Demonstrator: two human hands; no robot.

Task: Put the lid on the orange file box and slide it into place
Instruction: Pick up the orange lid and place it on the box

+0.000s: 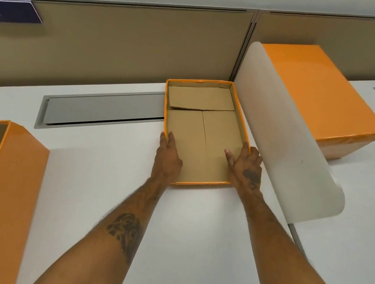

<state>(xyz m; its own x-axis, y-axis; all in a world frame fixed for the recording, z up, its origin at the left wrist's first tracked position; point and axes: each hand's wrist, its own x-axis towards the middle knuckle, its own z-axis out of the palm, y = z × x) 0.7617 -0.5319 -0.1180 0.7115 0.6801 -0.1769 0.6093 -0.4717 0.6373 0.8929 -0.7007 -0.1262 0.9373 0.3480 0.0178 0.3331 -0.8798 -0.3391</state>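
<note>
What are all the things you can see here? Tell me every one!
lid: 1, orange outside, brown cardboard inside, upside down mid-desk.
open file box: 1, orange, left edge, paper inside.
closed file box: 1, orange, right, beyond the divider.
divider: 1, frosted white, right of the lid.
cable trays: 2, grey, set into the desk.
desk: 1, white.
partition wall: 1, tan, behind.
sign: 1, dark blue, top left.
left hand: gripping the lid's left rim.
right hand: gripping its right rim.
</note>
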